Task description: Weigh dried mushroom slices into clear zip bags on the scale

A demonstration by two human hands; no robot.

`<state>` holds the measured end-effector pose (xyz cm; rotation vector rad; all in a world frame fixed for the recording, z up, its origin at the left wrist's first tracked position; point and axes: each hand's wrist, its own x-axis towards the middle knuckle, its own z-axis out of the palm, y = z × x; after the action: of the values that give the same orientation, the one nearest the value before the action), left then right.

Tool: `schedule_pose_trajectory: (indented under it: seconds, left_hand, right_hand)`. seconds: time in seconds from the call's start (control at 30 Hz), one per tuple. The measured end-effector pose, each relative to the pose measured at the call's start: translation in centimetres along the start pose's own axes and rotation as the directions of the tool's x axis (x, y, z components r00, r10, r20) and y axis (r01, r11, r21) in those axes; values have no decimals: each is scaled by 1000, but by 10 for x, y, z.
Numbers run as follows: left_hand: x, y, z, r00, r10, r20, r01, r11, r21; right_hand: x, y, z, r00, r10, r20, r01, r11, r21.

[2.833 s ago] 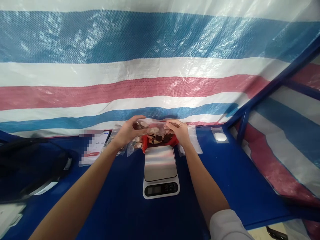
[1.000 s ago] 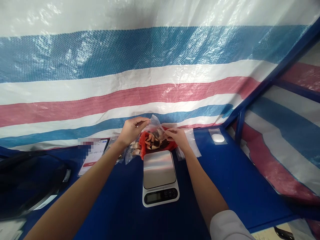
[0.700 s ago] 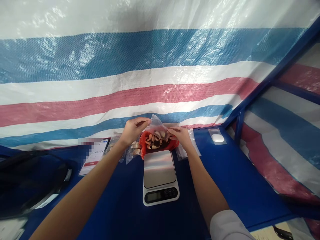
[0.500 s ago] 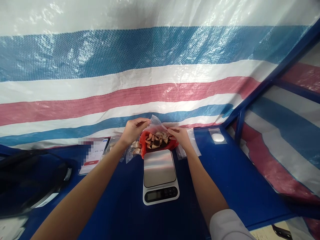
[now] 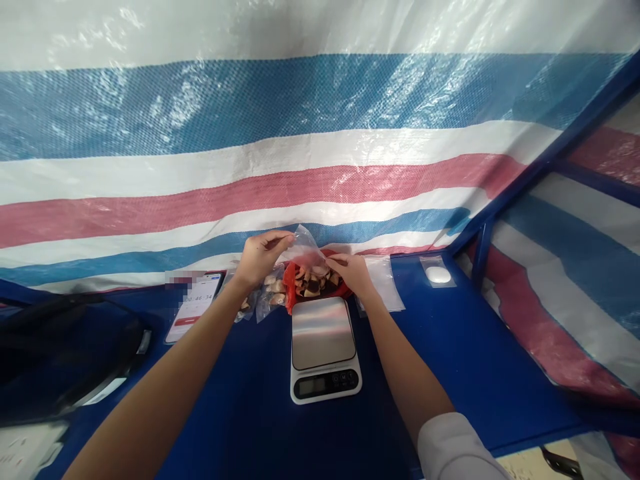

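My left hand [image 5: 263, 257] pinches one upper side of a clear plastic bag [image 5: 306, 245], which hangs tilted above a red plastic bag [image 5: 290, 288]. My right hand [image 5: 351, 273] pinches the clear bag's other side, lower down. Inside the red bag lie dried slices [image 5: 313, 283], dark brown and pale. Whether the clear bag holds anything is hard to make out. Just in front of the red bag stands a kitchen scale [image 5: 324, 340] with a bare metal plate. Filled clear bags of pale pieces [image 5: 274, 293] lie by my left wrist.
A phone [image 5: 194, 308] showing a timer lies left of the bags. Flat clear bags [image 5: 384, 283] lie right of my right hand, and a white oval object [image 5: 438, 274] farther right. A black item [image 5: 70, 360] sits at left. Striped sheeting [image 5: 320, 147] rises behind the blue table [image 5: 450, 373].
Both hands have shifted slightly left relative to the red bag, with the clear bag between them. The view has moved a little, so the table items appear slightly farther right.
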<state>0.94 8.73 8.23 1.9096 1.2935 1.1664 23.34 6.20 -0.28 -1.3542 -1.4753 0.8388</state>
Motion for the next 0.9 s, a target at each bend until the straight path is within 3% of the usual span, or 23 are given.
schedule_pose_trajectory:
  seconds: [0.1, 0.3, 0.57, 0.67, 0.8, 0.9]
  left_hand:
    - [-2, -2, -4, 999, -20, -33, 20, 1000, -1]
    - [-9, -9, -13, 992, -47, -115, 40, 997, -60]
    - [-29, -3, -18, 992, -124, -11, 120, 977, -177]
    - [-41, -3, -15, 989, -135, -55, 119, 967, -226]
    - [-61, -8, -2, 957, -215, -193, 116, 898, -425]
    - [-79, -8, 12, 921, -334, -198, 144, 768, -624]
  right_hand:
    - [2, -5, 1, 999, -29, 16, 30, 999, -31]
    - [7, -12, 0, 998, -20, 59, 9, 984, 178]
    - [-1, -31, -1, 995, 94, 30, -99, 915, 390]
    - [-9, -38, -2, 994, 110, -1, -97, 883, 458]
    - [-25, -41, 0, 985, 142, -94, -76, 859, 506]
    - [-43, -37, 3, 974, 140, -178, -39, 879, 475]
